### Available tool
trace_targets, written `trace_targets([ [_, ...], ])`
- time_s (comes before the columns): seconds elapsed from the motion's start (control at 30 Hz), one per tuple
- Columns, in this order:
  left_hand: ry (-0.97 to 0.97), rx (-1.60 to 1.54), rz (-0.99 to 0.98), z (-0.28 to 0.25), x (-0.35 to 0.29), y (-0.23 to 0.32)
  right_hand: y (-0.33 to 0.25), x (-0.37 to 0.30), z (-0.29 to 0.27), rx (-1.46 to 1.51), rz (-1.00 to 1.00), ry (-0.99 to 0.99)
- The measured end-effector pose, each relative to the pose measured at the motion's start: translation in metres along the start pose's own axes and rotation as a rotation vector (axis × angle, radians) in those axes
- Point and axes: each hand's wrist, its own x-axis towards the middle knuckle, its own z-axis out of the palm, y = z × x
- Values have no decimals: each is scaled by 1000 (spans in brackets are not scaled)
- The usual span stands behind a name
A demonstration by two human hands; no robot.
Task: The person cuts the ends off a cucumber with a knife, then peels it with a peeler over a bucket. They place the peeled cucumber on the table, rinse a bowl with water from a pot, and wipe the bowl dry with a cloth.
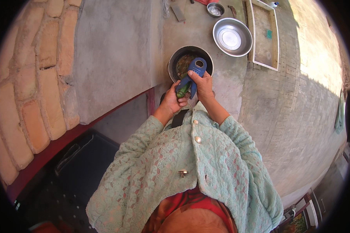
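Note:
Just in front of my body, both hands are closed and close together. My right hand (204, 86) grips a flat blue plastic tool (197, 72) with a rounded end, a round hole and pale print; its lower part splits in two. My left hand (172, 101) is wrapped round a dark green, glossy piece (182, 91), vegetable-like, whose exact kind I cannot make out. The tool lies against the green piece. Under and beyond my hands stands a deep metal pot (171, 62) with small brownish and greenish bits inside. My fingers hide part of both held things.
Right of the pot sits a wide, shiny metal basin (217, 35). A smaller metal bowl (215, 10) is farther back. A pale rectangular frame (277, 42) lies at the right. To the left are a grey concrete slab (112, 58) and a brick surface (48, 99).

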Motion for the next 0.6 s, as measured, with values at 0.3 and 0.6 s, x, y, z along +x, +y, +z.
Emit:
trace_targets([
  [0.3,-42,-62,-18,-30,20,-2,41,59,-37,-21,43,98],
  [0.6,73,-119,-23,-56,53,4,87,130,-71,18,59,189],
])
